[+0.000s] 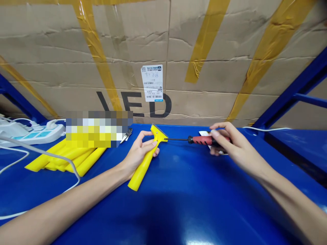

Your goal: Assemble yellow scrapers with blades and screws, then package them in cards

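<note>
A yellow scraper (pixel 143 166) with a wide head is gripped near its neck by my left hand (pixel 143 149), its handle slanting down toward me. My right hand (pixel 227 139) is closed around the handle of a red and black screwdriver (pixel 200 140). The screwdriver lies level, and its thin dark shaft reaches left so that the tip meets the right side of the scraper head. Partly hidden behind my right hand is a small white packet or card (pixel 203 133) on the blue surface.
Several yellow handles (pixel 87 163) lie piled at the left, partly blurred out. Beside them are a white power strip (pixel 48 134) and a grey cable (pixel 51 154). A large taped cardboard box (pixel 122 44) stands behind the blue tabletop (pixel 184 197). A blue metal post (pixel 288 88) rises at the right.
</note>
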Motion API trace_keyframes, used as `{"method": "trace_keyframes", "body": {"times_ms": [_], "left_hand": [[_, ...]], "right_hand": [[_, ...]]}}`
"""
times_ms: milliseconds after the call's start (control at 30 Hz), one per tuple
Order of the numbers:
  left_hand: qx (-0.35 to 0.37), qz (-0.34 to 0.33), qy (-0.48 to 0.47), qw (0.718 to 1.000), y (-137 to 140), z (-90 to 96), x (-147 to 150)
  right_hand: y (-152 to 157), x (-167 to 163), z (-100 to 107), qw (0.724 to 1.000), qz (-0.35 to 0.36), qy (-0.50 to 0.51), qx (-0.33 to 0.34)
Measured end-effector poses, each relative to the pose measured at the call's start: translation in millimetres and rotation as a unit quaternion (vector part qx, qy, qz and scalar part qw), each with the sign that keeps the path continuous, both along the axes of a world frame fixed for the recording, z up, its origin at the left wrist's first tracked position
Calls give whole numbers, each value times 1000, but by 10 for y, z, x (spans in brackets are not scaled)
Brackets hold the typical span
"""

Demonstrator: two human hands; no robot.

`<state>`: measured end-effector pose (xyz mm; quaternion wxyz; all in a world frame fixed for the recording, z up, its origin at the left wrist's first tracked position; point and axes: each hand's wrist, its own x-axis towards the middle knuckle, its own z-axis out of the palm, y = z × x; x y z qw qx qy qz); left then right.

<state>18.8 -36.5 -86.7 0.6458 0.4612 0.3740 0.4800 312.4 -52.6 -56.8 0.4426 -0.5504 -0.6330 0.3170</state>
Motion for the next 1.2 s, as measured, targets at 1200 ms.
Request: {"method": "trace_keyframes", "body": {"times_ms": [1200], "left_hand": [[2, 3, -4, 1000, -11, 28, 22]], "right_hand": [[-20, 5, 64, 997, 76, 17, -11]]}}
